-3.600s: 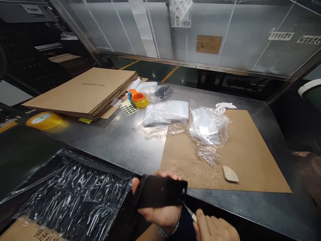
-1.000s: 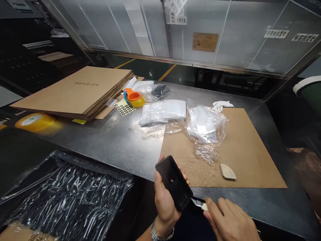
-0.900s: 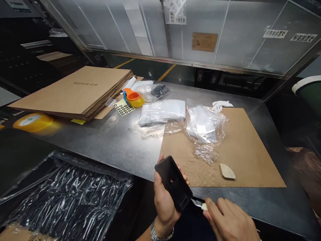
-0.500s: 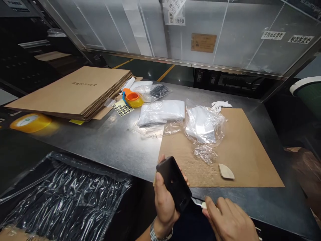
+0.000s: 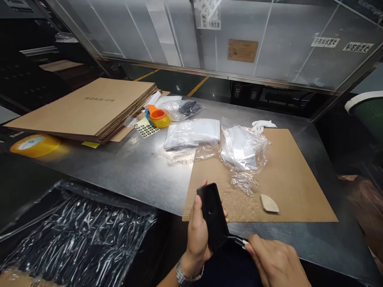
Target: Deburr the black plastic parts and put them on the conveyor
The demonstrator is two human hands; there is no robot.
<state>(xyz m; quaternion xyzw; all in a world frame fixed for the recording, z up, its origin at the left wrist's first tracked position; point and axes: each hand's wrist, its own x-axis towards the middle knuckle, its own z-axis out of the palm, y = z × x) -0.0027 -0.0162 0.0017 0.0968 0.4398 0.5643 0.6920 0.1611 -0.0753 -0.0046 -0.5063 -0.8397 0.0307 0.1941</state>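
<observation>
A black rectangular case (image 5: 212,217), hollow side toward me, is tilted in my left hand (image 5: 197,235), whose fingers wrap round its edges. My right hand (image 5: 277,259) is closed on a small thin-bladed tool (image 5: 238,240) with a pale part near the fingers. The tool's tip meets the lower right corner of the case. Beyond my hands, a cardboard sheet (image 5: 287,171) lies on the metal table (image 5: 131,171). A beige wedge-shaped piece (image 5: 269,203) rests on the cardboard, near its front edge.
Clear plastic bags (image 5: 243,147) and a white stack (image 5: 194,133) lie mid-table, with a white glove (image 5: 263,125) behind. Tape dispenser (image 5: 158,115), sticker sheet (image 5: 146,128), flat cardboard stack (image 5: 89,105) and tape roll (image 5: 36,145) are left. Black plastic wrap (image 5: 77,239) is lower left.
My left hand and the case have shifted slightly right, and the case stands more upright, showing more of its inside. The tool's blade has turned and looks thinner.
</observation>
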